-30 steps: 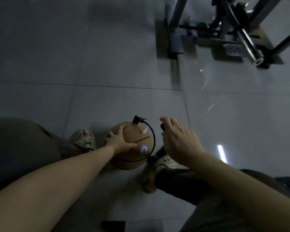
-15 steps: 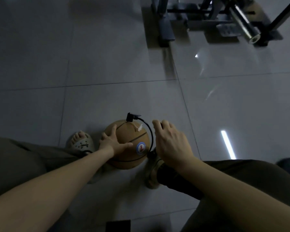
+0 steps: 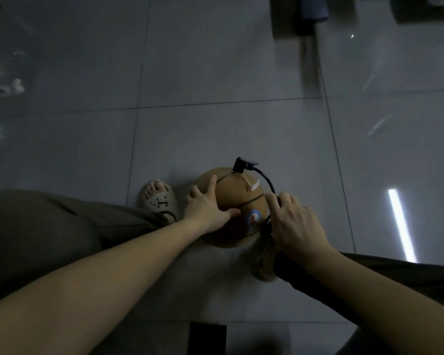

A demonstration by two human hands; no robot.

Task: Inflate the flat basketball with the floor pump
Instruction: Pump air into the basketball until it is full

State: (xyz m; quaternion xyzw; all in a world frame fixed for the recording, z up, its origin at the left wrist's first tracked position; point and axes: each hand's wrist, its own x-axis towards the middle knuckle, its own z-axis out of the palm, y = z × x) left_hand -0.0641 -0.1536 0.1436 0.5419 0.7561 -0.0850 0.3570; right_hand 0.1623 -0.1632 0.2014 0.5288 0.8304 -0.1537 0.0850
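Note:
A tan basketball (image 3: 237, 198) with a round blue and red logo sits on the grey tiled floor between my feet. My left hand (image 3: 207, 207) rests on its left side with the fingers spread. A black pump head (image 3: 242, 165) is plugged into the top of the ball, and a thin black hose (image 3: 265, 179) arcs from it to the right. My right hand (image 3: 292, 221) is curled over the pump handle at the ball's right side. The pump's handle and body are almost wholly hidden under that hand.
My left foot in a beige sandal (image 3: 159, 199) stands just left of the ball; my right foot (image 3: 264, 262) is under my right forearm. Dark metal frame legs (image 3: 303, 19) stand at the far top right. A dark object (image 3: 207, 338) lies at the bottom edge.
My right hand has come down lower beside the ball. The view has tilted down, so the metal frame has slid toward the top edge. My left hand stays on the ball.

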